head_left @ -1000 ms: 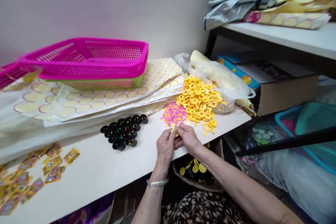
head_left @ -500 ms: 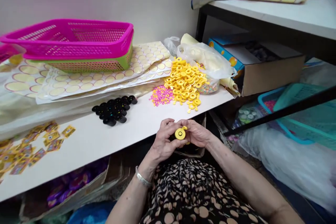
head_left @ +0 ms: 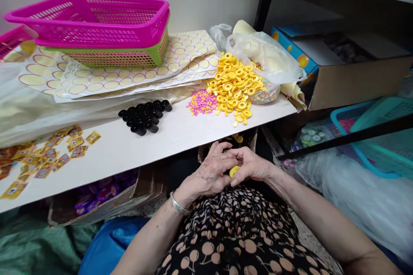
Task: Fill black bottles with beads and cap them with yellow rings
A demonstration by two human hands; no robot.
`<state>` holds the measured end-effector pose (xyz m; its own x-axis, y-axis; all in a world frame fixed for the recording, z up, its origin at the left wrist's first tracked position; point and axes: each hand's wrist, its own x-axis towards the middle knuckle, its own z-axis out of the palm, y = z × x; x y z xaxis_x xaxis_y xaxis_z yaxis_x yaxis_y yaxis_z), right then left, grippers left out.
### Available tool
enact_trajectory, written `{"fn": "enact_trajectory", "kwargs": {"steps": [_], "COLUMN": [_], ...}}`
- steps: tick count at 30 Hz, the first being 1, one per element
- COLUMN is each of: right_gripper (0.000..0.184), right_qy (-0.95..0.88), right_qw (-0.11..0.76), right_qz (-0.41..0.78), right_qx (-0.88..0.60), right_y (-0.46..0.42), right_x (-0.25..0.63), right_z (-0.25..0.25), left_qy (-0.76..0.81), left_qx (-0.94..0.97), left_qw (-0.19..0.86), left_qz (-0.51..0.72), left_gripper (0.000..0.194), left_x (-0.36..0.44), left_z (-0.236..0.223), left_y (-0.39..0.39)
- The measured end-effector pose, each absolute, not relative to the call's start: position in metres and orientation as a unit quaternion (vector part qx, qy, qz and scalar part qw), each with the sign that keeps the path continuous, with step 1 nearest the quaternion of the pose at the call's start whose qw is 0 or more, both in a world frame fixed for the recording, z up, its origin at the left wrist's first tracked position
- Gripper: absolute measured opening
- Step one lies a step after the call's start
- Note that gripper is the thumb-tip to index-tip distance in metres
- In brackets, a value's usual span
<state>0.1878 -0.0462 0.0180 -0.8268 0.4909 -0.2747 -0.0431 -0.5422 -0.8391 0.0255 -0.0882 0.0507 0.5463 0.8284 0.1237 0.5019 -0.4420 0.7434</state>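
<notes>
My left hand [head_left: 211, 169] and my right hand [head_left: 250, 164] meet above my lap, just in front of the table edge. Between them is a small yellow round cap [head_left: 234, 171]; my right thumb presses on its near side. The fingers of my left hand curl closed against it and hide much of it. Whether anything else lies under the fingers, I cannot tell. Beyond the hands, on the table, lies a heap of yellow ring-shaped caps with tabs [head_left: 234, 84]. Beside it is a pile of tiny pink and orange pieces [head_left: 202, 102]. Several black cylinders [head_left: 143, 117] stand grouped further left.
An open carton [head_left: 254, 142] with yellow and dark pieces sits below the table edge. A magenta basket [head_left: 100, 36] rests on a green one over printed sheets [head_left: 129, 78]. Small gold packets [head_left: 48, 154] lie at left. A cardboard box [head_left: 358, 80] stands at right under a shelf.
Both hands have come down closer to my lap, and the yellow cap has turned so its ringed face no longer shows. The camera view has tilted downward.
</notes>
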Motion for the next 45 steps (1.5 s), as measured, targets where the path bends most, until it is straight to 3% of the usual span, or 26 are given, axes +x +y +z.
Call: {"fn": "enact_trajectory", "kwargs": {"steps": [6, 9, 12, 14, 17, 19, 24, 27, 30, 34, 38, 45], "right_gripper": [0.034, 0.039, 0.048, 0.048, 0.044, 0.043, 0.038, 0.017, 0.02, 0.017, 0.02, 0.02], "right_qy": [-0.391, -0.413, -0.517, -0.637, -0.782, -0.825, -0.846, -0.843, -0.823, -0.802, -0.842, -0.896], "right_qw": [0.276, 0.229, 0.195, 0.187, 0.147, 0.108, 0.106, 0.154, 0.247, 0.327, 0.284, 0.146], "right_qz": [0.823, 0.831, 0.771, 0.64, 0.389, 0.298, 0.235, 0.237, 0.209, 0.116, 0.09, 0.054], "right_qx": [-0.305, -0.295, -0.317, -0.388, -0.465, -0.468, -0.466, -0.457, -0.466, -0.486, -0.45, -0.415], "right_y": [-0.071, -0.071, -0.059, -0.047, -0.031, -0.025, -0.024, -0.028, -0.025, -0.002, 0.029, 0.074], "right_x": [0.177, 0.175, 0.178, 0.179, 0.177, 0.175, 0.171, 0.173, 0.175, 0.165, 0.132, 0.072], "right_z": [-0.005, -0.007, -0.015, -0.025, -0.044, -0.054, -0.055, -0.042, -0.025, -0.007, 0.008, 0.012], "left_qy": [0.411, 0.404, 0.416, 0.499, 0.701, 0.806, 0.888, 0.882, 0.861, 0.824, 0.764, 0.708], "left_qx": [0.784, 0.792, 0.788, 0.735, 0.538, 0.411, 0.346, 0.368, 0.393, 0.42, 0.454, 0.488], "left_qw": [0.397, 0.384, 0.344, 0.271, 0.063, -0.07, -0.144, -0.149, -0.152, -0.011, 0.169, 0.205], "left_qz": [0.243, 0.249, 0.296, 0.371, 0.463, 0.42, 0.266, 0.254, 0.285, 0.38, 0.426, 0.467], "left_gripper": [0.016, 0.018, 0.045, 0.05, 0.03, 0.03, 0.042, 0.04, 0.038, 0.039, 0.037, 0.031], "left_x": [0.021, 0.018, 0.004, -0.018, -0.066, -0.098, -0.139, -0.143, -0.14, -0.116, -0.077, -0.059], "left_z": [0.031, 0.021, 0.016, 0.014, 0.009, 0.007, 0.01, 0.012, 0.009, 0.0, -0.003, -0.009], "left_y": [-0.088, -0.092, -0.094, -0.091, -0.082, -0.074, -0.057, -0.052, -0.052, -0.05, -0.035, -0.014]}}
